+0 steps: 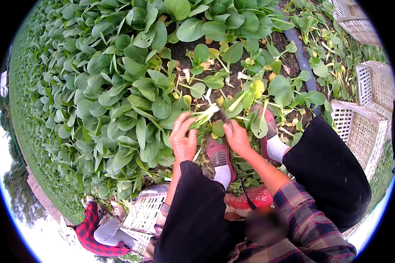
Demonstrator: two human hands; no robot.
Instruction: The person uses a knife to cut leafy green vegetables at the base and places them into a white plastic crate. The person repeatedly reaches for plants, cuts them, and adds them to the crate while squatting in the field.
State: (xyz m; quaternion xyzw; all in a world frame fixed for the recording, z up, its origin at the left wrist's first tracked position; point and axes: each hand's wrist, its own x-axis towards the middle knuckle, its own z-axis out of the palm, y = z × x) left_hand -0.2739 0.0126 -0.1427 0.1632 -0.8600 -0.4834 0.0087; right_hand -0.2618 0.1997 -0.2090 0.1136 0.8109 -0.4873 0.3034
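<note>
My left hand (184, 138) grips a leafy green plant with a pale cut base (210, 110), its root end pointing right. In my right hand (235, 134) is a dark knife (222, 115), its blade close beside that base. Both hands are above my shoes, over soil strewn with loose leaves and yellowed bits. A yellow-spotted leaf (257, 88) lies just beyond my right hand. Dense rows of leafy greens (118, 98) stand to the left and ahead.
White plastic crates (362, 131) stand at the right. A dark hose (298, 49) runs along the soil. Another person (95, 230) in a red checked shirt crouches at the lower left beside white crates (144, 212). A red printed sack (253, 197) lies beneath me.
</note>
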